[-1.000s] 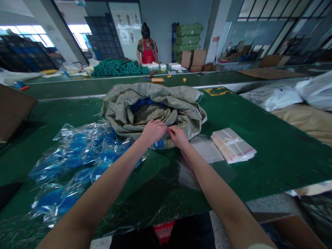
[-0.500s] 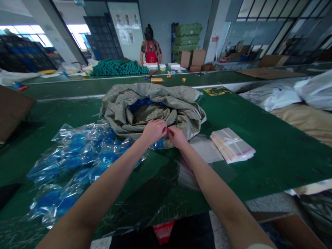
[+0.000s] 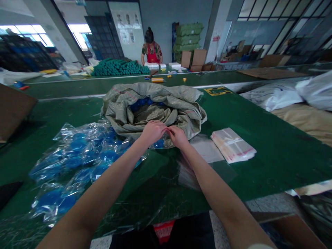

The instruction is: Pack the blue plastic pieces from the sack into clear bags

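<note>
My left hand and my right hand meet fingertip to fingertip, both pinched on the top of a clear plastic bag. A blue item shows through this bag below my fingers; its exact shape is partly hidden. Just behind stands a grey-green woven sack with a rolled-down mouth and round blue things inside. To the left lies a pile of blue items in clear bags. Right of my right forearm are loose flat clear bags and a tied stack of clear bags.
A cardboard box stands at the left edge. Across the green table, a person in a red apron stands behind a heap of green rolls. White sacks lie at the right.
My hands stay pinched together at nearly the same place on the bag. The view has shifted very slightly; the person across the table has bent a little lower.
</note>
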{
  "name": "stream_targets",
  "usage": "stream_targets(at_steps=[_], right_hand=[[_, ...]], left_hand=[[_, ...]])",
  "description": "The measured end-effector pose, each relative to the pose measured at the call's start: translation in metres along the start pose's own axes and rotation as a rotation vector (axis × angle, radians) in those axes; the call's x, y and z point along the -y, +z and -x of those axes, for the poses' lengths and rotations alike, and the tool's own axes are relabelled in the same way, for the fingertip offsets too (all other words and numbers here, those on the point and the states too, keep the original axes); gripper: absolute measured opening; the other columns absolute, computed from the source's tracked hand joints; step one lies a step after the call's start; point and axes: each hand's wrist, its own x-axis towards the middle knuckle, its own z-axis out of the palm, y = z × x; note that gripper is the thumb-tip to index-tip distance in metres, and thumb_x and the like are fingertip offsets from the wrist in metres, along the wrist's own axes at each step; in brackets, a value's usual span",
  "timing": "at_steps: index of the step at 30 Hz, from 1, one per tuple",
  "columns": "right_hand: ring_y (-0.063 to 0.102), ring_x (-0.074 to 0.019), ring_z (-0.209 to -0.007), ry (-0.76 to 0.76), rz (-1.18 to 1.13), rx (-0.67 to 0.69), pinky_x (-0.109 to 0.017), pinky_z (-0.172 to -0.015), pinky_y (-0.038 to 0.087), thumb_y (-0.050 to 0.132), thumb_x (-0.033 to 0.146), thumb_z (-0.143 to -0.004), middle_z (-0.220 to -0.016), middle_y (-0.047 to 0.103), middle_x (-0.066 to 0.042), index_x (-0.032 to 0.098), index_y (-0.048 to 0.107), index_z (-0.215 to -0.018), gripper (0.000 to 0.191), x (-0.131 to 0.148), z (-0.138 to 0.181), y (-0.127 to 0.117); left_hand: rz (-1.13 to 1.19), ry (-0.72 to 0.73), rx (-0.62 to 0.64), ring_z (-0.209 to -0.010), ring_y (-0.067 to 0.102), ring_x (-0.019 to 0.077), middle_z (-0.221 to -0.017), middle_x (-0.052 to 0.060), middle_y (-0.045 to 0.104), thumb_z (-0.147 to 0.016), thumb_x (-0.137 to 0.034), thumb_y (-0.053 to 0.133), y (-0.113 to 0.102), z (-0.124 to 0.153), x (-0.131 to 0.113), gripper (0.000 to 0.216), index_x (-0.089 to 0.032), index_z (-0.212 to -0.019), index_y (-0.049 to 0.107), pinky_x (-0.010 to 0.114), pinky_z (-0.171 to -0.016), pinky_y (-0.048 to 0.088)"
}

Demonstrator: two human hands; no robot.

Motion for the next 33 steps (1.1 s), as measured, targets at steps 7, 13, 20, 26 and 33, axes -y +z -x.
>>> stream_targets(at_steps=[7, 13, 20, 26, 33], right_hand=[[0.062, -0.0195, -0.085, -0.017, -0.008, -0.008, -0.03, -0.08, 0.047, 0.049, 0.018, -0.094, -0.092, 0.068, -0.01, 0.016, 0.065, -0.093, 0.016, -0.002, 0.002, -0.001], [0.062, -0.0194, -0.086, -0.03, -0.026, -0.016, -0.03, -0.08, 0.047, 0.048, 0.016, -0.093, -0.092, 0.068, -0.01, 0.015, 0.065, -0.093, 0.016, -0.003, 0.002, 0.001], [0.062, -0.0192, -0.085, -0.002, -0.029, -0.04, -0.031, -0.08, 0.048, 0.05, 0.018, -0.093, -0.09, 0.068, -0.008, 0.017, 0.065, -0.092, 0.015, -0.003, 0.002, 0.002], [0.062, -0.0199, -0.086, -0.002, 0.016, -0.021, -0.031, -0.081, 0.049, 0.049, 0.014, -0.092, -0.091, 0.068, -0.009, 0.016, 0.065, -0.093, 0.016, -0.006, 0.001, 0.003], [0.064, -0.0203, -0.089, -0.005, 0.044, 0.018, -0.032, -0.084, 0.049, 0.051, 0.015, -0.093, -0.094, 0.069, -0.01, 0.016, 0.066, -0.095, 0.016, -0.005, 0.001, 0.0]], left_hand=[[-0.023, -0.013, -0.017, -0.092, 0.064, 0.0234, -0.091, 0.008, 0.071, -0.091, -0.023, 0.051, 0.005, 0.0, -0.003, 0.019, -0.017, -0.088, 0.069, 0.037, -0.084, 0.045], [0.007, -0.071, -0.036, -0.088, 0.063, 0.0226, -0.088, 0.008, 0.068, -0.086, -0.02, 0.055, 0.013, -0.003, -0.003, 0.011, -0.016, -0.087, 0.065, 0.035, -0.081, 0.046], [0.069, -0.094, -0.061, -0.089, 0.063, 0.022, -0.09, 0.007, 0.069, -0.088, -0.022, 0.054, 0.012, 0.002, -0.001, 0.013, -0.016, -0.089, 0.067, 0.035, -0.082, 0.047], [0.069, -0.019, -0.033, -0.096, 0.063, 0.0225, -0.099, 0.006, 0.073, -0.094, -0.031, 0.051, 0.009, 0.005, 0.002, 0.024, -0.019, -0.097, 0.072, 0.037, -0.087, 0.046], [-0.046, 0.029, 0.003, -0.092, 0.062, 0.0228, -0.092, 0.007, 0.074, -0.096, -0.026, 0.047, 0.006, 0.003, 0.0, 0.028, -0.017, -0.094, 0.073, 0.038, -0.084, 0.045]])
